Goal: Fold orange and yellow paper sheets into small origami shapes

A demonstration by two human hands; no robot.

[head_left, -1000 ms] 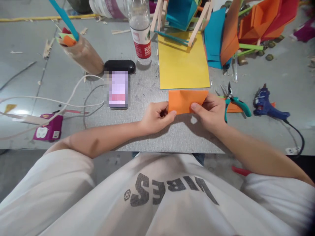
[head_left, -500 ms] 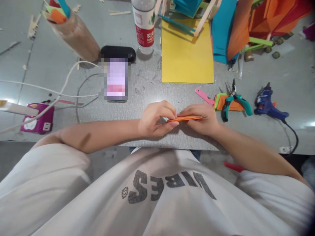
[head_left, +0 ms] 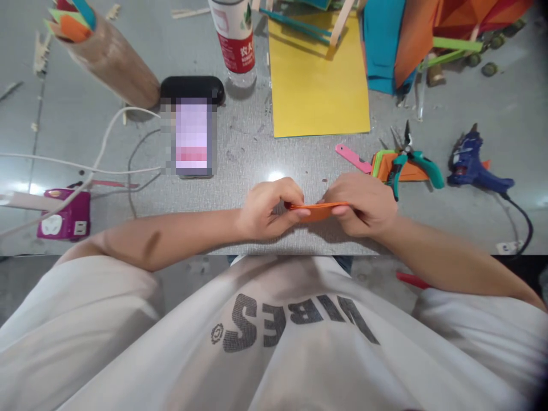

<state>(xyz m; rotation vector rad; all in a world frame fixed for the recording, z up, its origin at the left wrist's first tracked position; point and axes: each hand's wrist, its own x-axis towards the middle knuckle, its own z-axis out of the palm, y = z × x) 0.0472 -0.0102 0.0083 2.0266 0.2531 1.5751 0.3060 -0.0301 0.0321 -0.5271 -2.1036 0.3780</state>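
Note:
A small stack of folded orange paper (head_left: 319,212) is held near the table's front edge, seen mostly edge-on. My left hand (head_left: 272,208) pinches its left end between thumb and fingers. On the right end, my right hand (head_left: 363,202) grips it with the thumb in front and the fingers behind. Parts of the paper are covered by both hands. Just beyond my right hand lie teal-handled pliers (head_left: 413,162), resting on orange and green paper pieces (head_left: 383,164), with a pink cutter (head_left: 353,158) beside them.
A yellow paper sheet (head_left: 319,80) lies ahead, near a bottle (head_left: 237,51). A phone (head_left: 192,137) with cables is at left, below a black case (head_left: 192,89). Farther left are a holder (head_left: 113,60) and a purple box (head_left: 66,214). A blue glue gun (head_left: 477,162) lies right.
The orange paper has tilted, showing more of its near face. My right hand has shifted slightly right, its thumb now on the paper's right end. The camera view has moved a little.

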